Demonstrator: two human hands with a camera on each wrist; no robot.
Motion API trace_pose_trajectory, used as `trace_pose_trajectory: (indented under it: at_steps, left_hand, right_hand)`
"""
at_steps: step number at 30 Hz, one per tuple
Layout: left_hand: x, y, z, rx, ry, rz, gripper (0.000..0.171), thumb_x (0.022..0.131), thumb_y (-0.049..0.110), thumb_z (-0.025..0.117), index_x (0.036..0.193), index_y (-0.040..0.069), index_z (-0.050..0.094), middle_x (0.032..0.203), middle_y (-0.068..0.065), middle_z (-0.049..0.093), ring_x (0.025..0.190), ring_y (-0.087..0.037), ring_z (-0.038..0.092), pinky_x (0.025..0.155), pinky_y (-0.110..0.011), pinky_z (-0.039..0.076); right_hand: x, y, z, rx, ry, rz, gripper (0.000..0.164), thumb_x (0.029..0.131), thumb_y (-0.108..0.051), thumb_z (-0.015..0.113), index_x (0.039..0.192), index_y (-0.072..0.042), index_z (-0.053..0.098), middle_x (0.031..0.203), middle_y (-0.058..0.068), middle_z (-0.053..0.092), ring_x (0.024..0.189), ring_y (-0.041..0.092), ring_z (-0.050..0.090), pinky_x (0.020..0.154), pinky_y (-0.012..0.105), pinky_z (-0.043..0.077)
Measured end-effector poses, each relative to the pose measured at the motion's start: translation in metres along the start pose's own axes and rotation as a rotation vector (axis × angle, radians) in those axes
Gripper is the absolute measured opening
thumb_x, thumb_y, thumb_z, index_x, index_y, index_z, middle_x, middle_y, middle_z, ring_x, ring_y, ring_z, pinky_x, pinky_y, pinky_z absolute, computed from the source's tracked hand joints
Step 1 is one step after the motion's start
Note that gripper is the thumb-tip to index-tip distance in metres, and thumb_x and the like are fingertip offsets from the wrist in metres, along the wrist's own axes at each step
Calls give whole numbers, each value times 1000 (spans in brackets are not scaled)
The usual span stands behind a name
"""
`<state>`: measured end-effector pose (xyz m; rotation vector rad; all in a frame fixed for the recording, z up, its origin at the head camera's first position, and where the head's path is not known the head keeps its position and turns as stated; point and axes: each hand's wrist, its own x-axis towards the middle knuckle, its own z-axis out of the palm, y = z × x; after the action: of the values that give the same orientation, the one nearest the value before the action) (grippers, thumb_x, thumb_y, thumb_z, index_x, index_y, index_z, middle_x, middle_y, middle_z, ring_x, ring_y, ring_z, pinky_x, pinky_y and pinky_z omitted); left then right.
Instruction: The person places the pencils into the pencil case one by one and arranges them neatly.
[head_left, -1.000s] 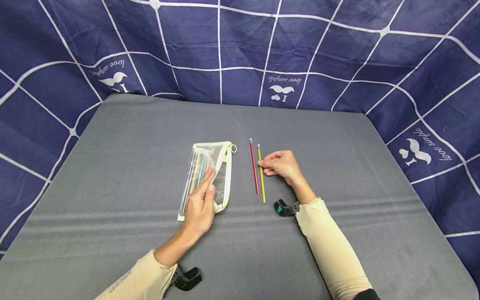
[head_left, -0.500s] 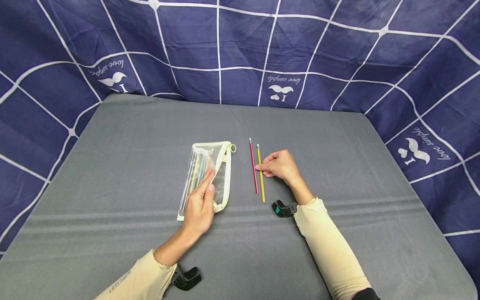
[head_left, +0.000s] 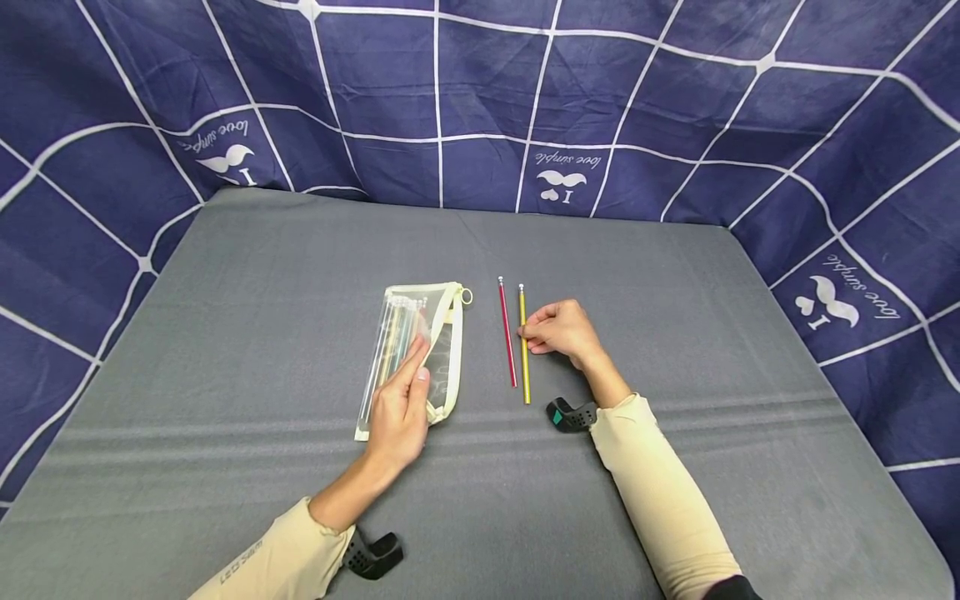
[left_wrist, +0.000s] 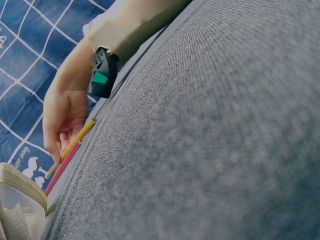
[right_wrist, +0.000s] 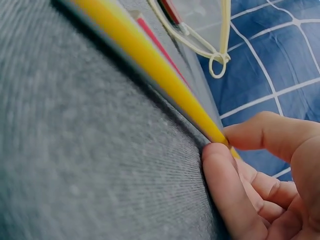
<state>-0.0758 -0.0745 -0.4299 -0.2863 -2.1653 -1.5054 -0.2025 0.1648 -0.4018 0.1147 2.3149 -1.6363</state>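
In the head view my left hand [head_left: 400, 414] holds the opened edge of a clear pencil case [head_left: 445, 379] with cream trim, its fingers mostly straight along the front. Several light-coloured pencils show through the plastic. My right hand [head_left: 558, 332] pinches a yellow pencil [head_left: 525, 373] around its middle. The right wrist view has the thumb and a finger on that pencil [right_wrist: 165, 75] close up. Just left of it, apart and roughly parallel, lies a red pencil [head_left: 507, 333]. The left wrist view shows the right hand [left_wrist: 65, 117] and a cream corner of the case [left_wrist: 22, 182].
Grey cloth [head_left: 300, 250] covers the table. A navy curtain [head_left: 480, 92] with white grid lines surrounds its far and side edges. Black wrist devices [head_left: 572, 415] hang from both beige sleeves [head_left: 667, 500].
My right fingers reach over the yellow pencil and take hold of it. Its far end shifts slightly right, away from the red pencil. The left hand and case stay put.
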Motion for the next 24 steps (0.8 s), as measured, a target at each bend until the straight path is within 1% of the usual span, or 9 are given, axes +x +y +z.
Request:
trace_pose_trajectory:
  at_steps: [4, 8, 15, 19, 24]
  left_hand:
    - [1, 0, 0, 1, 0, 6, 34, 100, 1, 50, 132, -9, 58, 140, -21, 53, 132, -33, 48, 111, -38, 34]
    - [0, 0, 0, 0, 2, 9, 34, 100, 1, 50, 132, -9, 58, 140, -22, 53, 131, -35, 48, 112, -38, 34]
    - [-1, -1, 1, 2, 5, 11, 34, 99, 0, 49, 131, -9, 58, 139, -22, 54, 130, -37, 50, 113, -26, 32]
    - [-2, 0, 1, 3, 6, 9, 34, 99, 0, 50, 131, -8, 58, 139, -22, 54, 129, -37, 50, 112, -22, 30]
    - [-3, -1, 0, 7, 10, 11, 34, 99, 0, 50, 131, -9, 59, 139, -22, 54, 129, -37, 50, 111, -19, 30]
  right_hand:
    - [1, 0, -3, 36, -21, 10, 12, 83, 5, 69, 92, 11, 65, 65, 5, 65, 54, 9, 64, 56, 25, 58]
    - [2, 1, -6, 56, -23, 22, 13, 83, 4, 68, 93, 11, 65, 66, 5, 65, 55, 10, 64, 57, 25, 59]
    - [0, -2, -11, 137, 0, 0, 15, 85, 5, 66, 98, 12, 62, 68, 5, 67, 56, 11, 65, 57, 25, 58]
    - [-1, -3, -11, 172, -3, 3, 16, 85, 6, 65, 99, 13, 62, 68, 5, 68, 56, 11, 66, 57, 25, 58]
    - [0, -3, -5, 233, -6, 7, 15, 85, 7, 65, 99, 12, 62, 70, 6, 68, 55, 11, 66, 58, 24, 58]
